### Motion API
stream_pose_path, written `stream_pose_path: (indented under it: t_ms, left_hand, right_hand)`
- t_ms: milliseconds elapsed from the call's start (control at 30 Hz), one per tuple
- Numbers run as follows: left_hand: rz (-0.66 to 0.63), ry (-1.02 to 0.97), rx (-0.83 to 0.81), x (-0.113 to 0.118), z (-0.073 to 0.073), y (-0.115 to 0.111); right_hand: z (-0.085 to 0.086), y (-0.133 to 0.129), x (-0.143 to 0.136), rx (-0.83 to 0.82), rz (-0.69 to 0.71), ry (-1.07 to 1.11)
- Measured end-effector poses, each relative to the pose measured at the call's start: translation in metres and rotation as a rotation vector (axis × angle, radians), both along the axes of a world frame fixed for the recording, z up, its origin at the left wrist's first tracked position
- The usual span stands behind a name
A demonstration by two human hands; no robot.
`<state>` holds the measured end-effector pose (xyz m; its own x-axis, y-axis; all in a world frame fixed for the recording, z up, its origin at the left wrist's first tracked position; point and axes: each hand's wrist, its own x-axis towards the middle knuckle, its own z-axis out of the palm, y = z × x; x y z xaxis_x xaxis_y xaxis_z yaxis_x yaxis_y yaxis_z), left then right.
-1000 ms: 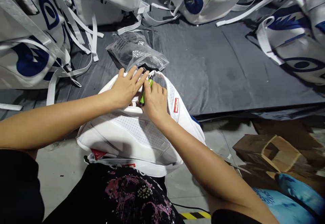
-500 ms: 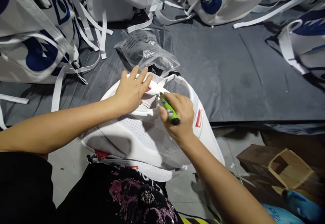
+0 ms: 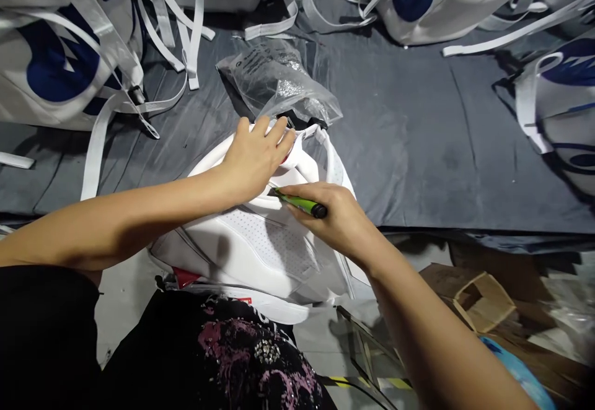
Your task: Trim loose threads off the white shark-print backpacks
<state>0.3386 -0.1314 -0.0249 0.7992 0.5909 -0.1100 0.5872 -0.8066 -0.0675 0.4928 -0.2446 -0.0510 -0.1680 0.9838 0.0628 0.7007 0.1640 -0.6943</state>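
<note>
A white backpack [image 3: 260, 249] with a perforated panel lies tilted between the table edge and my lap. My left hand [image 3: 258, 159] presses on the bag's upper part, fingers stretched out and spread over the white padding by the straps. In my right hand [image 3: 337, 212] is a slim green pen-like tool [image 3: 302, 204] with a black rounded end; its exact kind is unclear. The tool's dark front tip touches or nearly touches the white fabric just right of my left palm. Part of the bag's top is hidden under my hands.
A crumpled clear plastic bag [image 3: 283, 82] lies on the grey-covered table [image 3: 409, 125] beyond the backpack. Several white bags with blue patterns, such as one bag [image 3: 60, 69] at left, line the back and sides. An open cardboard box [image 3: 483, 301] sits on the floor at right.
My right hand has turned the green tool flatter, and its tip has shifted left and down toward my left palm. My left hand sits slightly further right, still spread on the bag.
</note>
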Motion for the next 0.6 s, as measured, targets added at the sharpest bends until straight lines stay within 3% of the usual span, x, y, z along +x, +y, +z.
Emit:
stream_pose_path:
  t_ms: [600]
  left_hand:
    - [-0.017,0.014,0.013,-0.003,0.003,-0.001]
  right_hand:
    - [0.015,0.006,-0.014,-0.079,0.028,-0.322]
